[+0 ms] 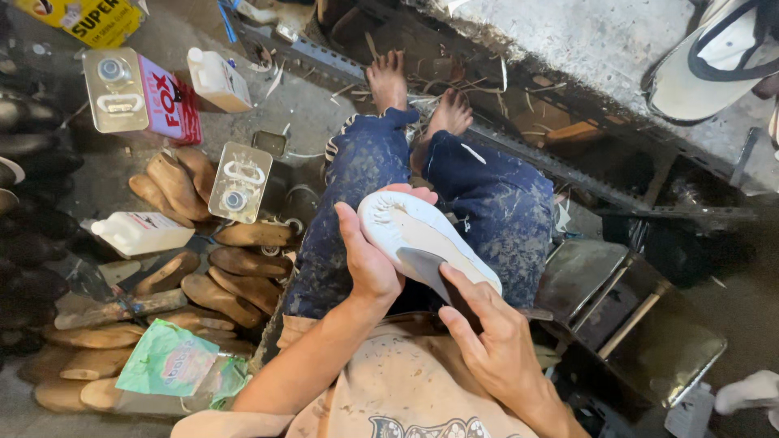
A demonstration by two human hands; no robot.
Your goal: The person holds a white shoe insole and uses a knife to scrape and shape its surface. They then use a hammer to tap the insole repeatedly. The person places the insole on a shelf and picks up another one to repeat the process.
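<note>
Cluttered workshop floor (97,174), seen from above a seated lap.

White, flat shoe sole (422,243) propped over blue-trousered knees, toe cupped in the closed left hand (369,259) to keep it steady; right hand (487,332) closed on its heel end beside a grey patch. Brown wooden shoe lasts (219,280) and metal tins (239,182) within easy reach.

arms: bare, no sleeves | shirt: beige, stained, dark print | trousers: blue, dust-mottled | feet: bare

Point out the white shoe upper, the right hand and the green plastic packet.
white shoe upper (406,231): head view, toe area.
right hand (491,341): head view, back of hand.
green plastic packet (166,361): head view, its middle.
</note>
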